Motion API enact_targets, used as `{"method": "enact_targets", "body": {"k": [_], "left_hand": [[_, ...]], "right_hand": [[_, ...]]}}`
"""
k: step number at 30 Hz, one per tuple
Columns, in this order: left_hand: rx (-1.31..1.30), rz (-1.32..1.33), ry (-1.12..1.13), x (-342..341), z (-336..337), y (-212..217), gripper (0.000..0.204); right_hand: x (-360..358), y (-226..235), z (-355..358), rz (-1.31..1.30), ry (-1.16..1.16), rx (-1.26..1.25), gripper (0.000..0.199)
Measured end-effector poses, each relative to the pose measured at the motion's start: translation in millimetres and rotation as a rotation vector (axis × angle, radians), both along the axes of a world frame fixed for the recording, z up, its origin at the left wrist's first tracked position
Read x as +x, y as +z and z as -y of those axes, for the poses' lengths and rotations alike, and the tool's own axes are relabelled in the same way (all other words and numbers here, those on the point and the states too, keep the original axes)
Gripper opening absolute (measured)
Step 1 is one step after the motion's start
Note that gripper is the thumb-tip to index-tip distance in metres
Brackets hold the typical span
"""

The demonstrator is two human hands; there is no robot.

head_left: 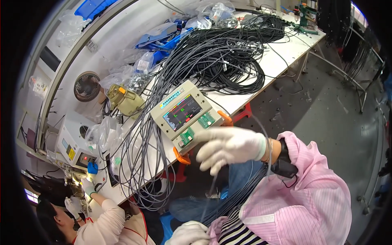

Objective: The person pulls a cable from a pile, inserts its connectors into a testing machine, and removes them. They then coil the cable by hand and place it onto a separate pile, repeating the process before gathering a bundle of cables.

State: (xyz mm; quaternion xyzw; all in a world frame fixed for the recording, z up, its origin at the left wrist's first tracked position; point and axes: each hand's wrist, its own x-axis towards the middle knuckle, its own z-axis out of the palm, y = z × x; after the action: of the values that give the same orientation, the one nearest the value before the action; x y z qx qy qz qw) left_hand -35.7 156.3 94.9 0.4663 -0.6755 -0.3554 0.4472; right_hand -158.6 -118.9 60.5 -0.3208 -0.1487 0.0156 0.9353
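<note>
A beige cable tester (185, 110) with a lit colour screen sits at the table's front edge. Two small green circuit boards with sockets (187, 137) are mounted along its near side. My right hand (230, 149), in a white glove, hovers just off these boards with its fingers spread. A blurred grey cable (209, 196) runs down from below the right fingers to my left hand (190, 234). That gloved hand is curled at the lower edge, closed around the cable, its fingertips mostly hidden. A bundle of grey cables (241, 194) lies across my lap.
Large coils of black cable (228, 61) cover the table (281, 57), and loose grey strands (141, 163) hang over its front edge. Orange clamps (181, 156) stick out by the tester. A co-worker (110, 218) works at the left near a white machine (73, 139). A fan (87, 86) stands behind.
</note>
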Motion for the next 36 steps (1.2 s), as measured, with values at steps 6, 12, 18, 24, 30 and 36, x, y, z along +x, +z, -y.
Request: {"method": "enact_targets", "body": {"k": [6,12,18,24,30,36], "left_hand": [[0.109,-0.323,0.767,7,-64,-44,0.019],[0.378,-0.234,0.915,22,-68,-58,0.024],[0.476,-0.076,0.845,39,-65,-87,0.026],[0.285,0.098,1.203,32,-49,-78,0.021],[0.192,0.738,1.140,32,59,-42,0.016],[0.171,0.628,1.186,49,54,-18,0.019]], "right_hand": [[-27,-43,22,-0.191,-0.137,-0.282,0.068],[-64,-31,-7,-0.129,-0.402,-0.492,0.051],[-78,-32,35,0.040,-0.796,0.056,0.032],[-73,0,14,-0.314,-0.813,-0.385,0.030],[2,-40,-62,-0.114,-0.903,-0.873,0.028],[19,-33,-69,-0.110,-0.251,-1.036,0.023]]}}
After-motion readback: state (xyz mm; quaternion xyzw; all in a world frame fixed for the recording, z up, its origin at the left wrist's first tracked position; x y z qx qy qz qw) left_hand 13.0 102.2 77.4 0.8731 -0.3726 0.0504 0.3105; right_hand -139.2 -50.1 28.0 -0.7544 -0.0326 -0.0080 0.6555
